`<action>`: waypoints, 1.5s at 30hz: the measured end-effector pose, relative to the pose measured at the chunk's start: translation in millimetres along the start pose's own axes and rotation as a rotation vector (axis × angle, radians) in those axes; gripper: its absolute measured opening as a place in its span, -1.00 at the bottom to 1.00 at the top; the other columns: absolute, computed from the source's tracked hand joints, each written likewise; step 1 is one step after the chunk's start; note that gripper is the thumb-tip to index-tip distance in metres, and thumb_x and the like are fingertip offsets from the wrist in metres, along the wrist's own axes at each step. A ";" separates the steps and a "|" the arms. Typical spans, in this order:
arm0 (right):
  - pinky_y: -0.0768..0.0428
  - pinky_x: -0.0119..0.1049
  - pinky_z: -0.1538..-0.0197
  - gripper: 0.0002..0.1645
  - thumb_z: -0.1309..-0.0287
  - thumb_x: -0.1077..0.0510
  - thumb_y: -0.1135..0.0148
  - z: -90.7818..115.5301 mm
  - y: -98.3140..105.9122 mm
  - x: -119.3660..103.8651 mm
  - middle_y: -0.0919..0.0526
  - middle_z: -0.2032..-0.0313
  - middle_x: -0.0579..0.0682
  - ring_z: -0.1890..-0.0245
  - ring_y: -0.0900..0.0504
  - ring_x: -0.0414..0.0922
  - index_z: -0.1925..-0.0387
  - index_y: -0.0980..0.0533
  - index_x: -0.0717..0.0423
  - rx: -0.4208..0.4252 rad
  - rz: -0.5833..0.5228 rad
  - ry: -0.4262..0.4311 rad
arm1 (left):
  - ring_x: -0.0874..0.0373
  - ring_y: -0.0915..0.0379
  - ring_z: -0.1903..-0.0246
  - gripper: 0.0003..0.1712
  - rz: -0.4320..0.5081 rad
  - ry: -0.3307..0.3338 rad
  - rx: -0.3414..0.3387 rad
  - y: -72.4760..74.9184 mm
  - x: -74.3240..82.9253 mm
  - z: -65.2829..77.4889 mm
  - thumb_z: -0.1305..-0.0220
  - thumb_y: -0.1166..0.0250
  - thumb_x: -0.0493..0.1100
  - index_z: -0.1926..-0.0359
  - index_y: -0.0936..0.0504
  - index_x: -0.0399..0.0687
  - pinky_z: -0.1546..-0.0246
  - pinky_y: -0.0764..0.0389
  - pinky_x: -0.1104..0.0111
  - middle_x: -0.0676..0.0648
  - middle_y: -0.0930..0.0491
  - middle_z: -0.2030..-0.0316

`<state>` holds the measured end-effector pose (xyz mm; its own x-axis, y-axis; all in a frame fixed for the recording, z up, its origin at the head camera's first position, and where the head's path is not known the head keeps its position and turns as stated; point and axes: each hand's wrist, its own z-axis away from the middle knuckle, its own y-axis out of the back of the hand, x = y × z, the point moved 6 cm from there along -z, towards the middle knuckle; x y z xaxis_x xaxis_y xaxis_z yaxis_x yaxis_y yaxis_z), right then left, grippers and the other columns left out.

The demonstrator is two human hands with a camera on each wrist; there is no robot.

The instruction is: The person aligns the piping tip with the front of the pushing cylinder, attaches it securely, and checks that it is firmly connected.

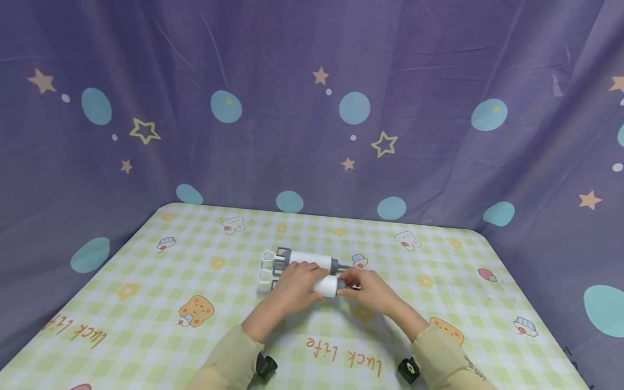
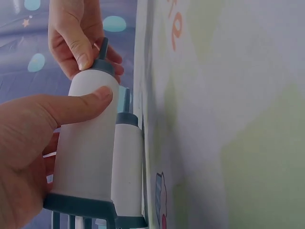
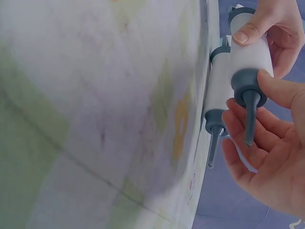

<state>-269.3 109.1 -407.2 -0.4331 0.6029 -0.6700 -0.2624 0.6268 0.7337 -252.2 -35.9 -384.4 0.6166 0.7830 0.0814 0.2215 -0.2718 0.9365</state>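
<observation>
Two white icing syringes with dark grey-teal end caps and thin nozzles are at the middle of the table. My left hand [image 1: 294, 287] grips the barrel of the nearer syringe [image 1: 327, 286], its thumb lying along the white side. At that syringe's nozzle end, my right hand [image 1: 370, 290] holds the dark collar [image 3: 247, 81], thumb on one side and fingers curved beneath the nozzle [image 3: 250, 119]. The farther syringe [image 1: 312, 260] lies beside it, untouched, with its nozzle also pointing right. White looped plunger handles [image 1: 268, 257] stick out at the left ends.
A green-and-white checked cloth [image 1: 234, 336] with cartoon prints covers the table. Behind it hangs a purple curtain [image 1: 292, 162] with stars and blue ovals. Dark wrist devices [image 1: 265, 366] sit at both sleeves.
</observation>
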 end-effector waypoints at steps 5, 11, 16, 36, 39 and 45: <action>-0.52 -0.32 0.19 -0.68 -0.08 0.03 -0.24 -1.8 -2.3 0.2 -0.62 0.30 -0.12 0.28 -0.55 -0.23 0.14 -0.53 0.09 -0.024 0.011 0.014 | 0.14 -0.50 0.25 -0.40 0.011 0.012 -0.040 -3.7 -1.9 -1.2 0.21 -0.45 0.09 0.06 -0.58 0.07 0.22 -0.43 0.28 0.05 -0.60 0.18; -0.51 -0.31 0.18 -0.71 -0.11 0.07 -0.20 -3.8 -6.6 -0.3 -0.61 0.29 -0.12 0.28 -0.54 -0.23 0.14 -0.53 0.11 -0.061 0.056 0.027 | 0.13 -0.52 0.25 -0.41 0.045 0.003 -0.071 -9.0 -4.2 -1.1 0.22 -0.46 0.08 0.07 -0.60 0.05 0.25 -0.45 0.27 0.03 -0.62 0.18; -0.50 -0.24 0.16 -0.70 -0.12 0.08 -0.19 -4.3 -11.3 1.1 -0.60 0.27 -0.08 0.25 -0.54 -0.20 0.13 -0.49 0.13 -0.099 0.057 0.010 | 0.14 -0.53 0.22 -0.42 0.047 0.000 -0.106 -14.9 -6.3 -0.3 0.19 -0.44 0.08 0.05 -0.60 0.06 0.20 -0.46 0.23 0.04 -0.62 0.16; -0.47 -0.29 0.25 -0.74 -0.15 0.06 -0.16 -5.4 -19.0 4.8 -0.59 0.32 -0.15 0.34 -0.51 -0.25 0.15 -0.51 0.08 -0.131 0.079 -0.024 | 0.14 -0.51 0.14 -0.43 0.061 0.030 -0.217 -22.8 -8.1 2.1 0.09 -0.39 0.10 0.00 -0.57 0.03 0.13 -0.46 0.22 0.05 -0.60 0.10; -0.48 -0.29 0.24 -0.73 -0.16 0.06 -0.15 -5.7 -19.0 6.0 -0.59 0.31 -0.14 0.33 -0.52 -0.25 0.14 -0.51 0.09 -0.129 0.075 -0.022 | 0.13 -0.51 0.12 -0.42 0.070 0.042 -0.224 -23.3 -8.0 1.7 0.08 -0.39 0.09 -0.01 -0.56 0.02 0.12 -0.46 0.21 0.05 -0.60 0.08; -0.49 -0.25 0.18 -0.69 -0.17 0.08 -0.13 -3.9 -15.7 7.7 -0.60 0.28 -0.10 0.29 -0.53 -0.22 0.09 -0.49 0.14 -0.114 0.077 -0.021 | 0.12 -0.50 0.11 -0.42 0.092 0.051 -0.221 -24.6 -11.1 2.0 0.10 -0.40 0.07 0.00 -0.57 -0.01 0.11 -0.45 0.21 0.04 -0.59 0.08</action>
<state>-271.9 102.0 -423.4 -0.4380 0.6579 -0.6127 -0.3256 0.5192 0.7902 -262.9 -39.0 -409.0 0.5867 0.7891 0.1820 -0.0084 -0.2189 0.9757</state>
